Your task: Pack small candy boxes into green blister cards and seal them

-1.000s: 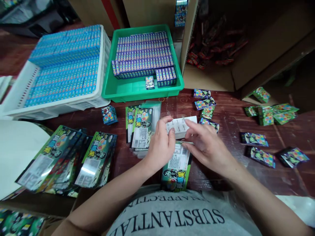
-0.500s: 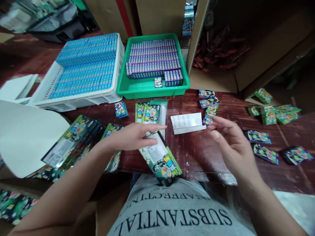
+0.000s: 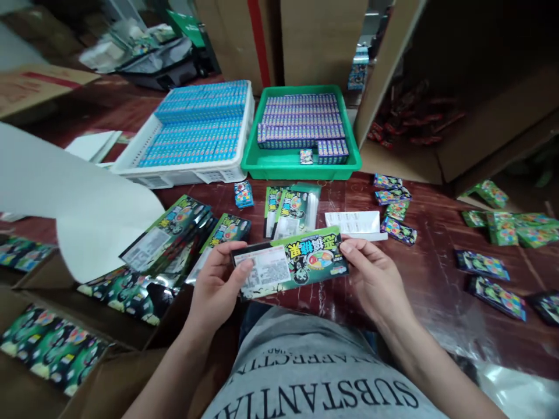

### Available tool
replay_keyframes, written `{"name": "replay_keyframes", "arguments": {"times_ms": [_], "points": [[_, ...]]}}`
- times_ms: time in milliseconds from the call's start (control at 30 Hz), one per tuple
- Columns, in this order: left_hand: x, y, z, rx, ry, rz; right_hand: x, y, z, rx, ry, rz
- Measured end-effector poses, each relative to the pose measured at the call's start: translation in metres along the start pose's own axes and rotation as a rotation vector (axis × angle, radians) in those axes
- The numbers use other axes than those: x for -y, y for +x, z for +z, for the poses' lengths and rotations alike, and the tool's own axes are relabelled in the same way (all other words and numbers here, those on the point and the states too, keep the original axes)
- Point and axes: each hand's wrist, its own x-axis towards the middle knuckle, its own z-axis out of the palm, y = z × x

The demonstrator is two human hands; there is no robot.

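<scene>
I've got the printed pack (image 3: 301,266) at lower centre of frame, held up in front of the shirt (image 3: 305,366). Left hand (image 3: 220,288) pinches its left end, thumb on the front face; right hand (image 3: 373,276) pinches the right end near the upper corner, thumb in front. Looks light, fairly stiff, glossy so maybe slippery; corners could crease. I'd take both short ends, thumbs front, fingers behind, gentle pressure.

I see by soft, dim light; pale glare marks the tabletop (image 3: 432,233), shadow fills the open carton (image 3: 484,70).
</scene>
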Motion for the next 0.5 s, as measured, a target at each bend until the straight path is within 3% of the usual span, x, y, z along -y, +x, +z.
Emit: {"name": "replay_keyframes", "arguments": {"times_ms": [167, 267, 333, 400, 500], "points": [[0.021, -0.03, -0.029, -0.067, -0.268, -0.127, -0.003, 0.0, 0.021, 0.128, -0.013, 0.12], [0.034, -0.042, -0.048, -0.085, -0.422, -0.235, -0.002, 0.008, 0.035, 0.473, -0.075, 0.367], [0.037, -0.048, -0.062, -0.137, -0.402, -0.275, -0.004, 0.022, 0.051, 0.686, -0.144, 0.477], [0.032, -0.052, -0.075, -0.237, -0.174, -0.222, -0.01, 0.04, 0.075, 0.761, -0.23, 0.461], [0.016, -0.051, -0.087, -0.49, 0.517, 0.098, -0.023, 0.068, 0.122, 0.841, -0.441, 0.193]]}}
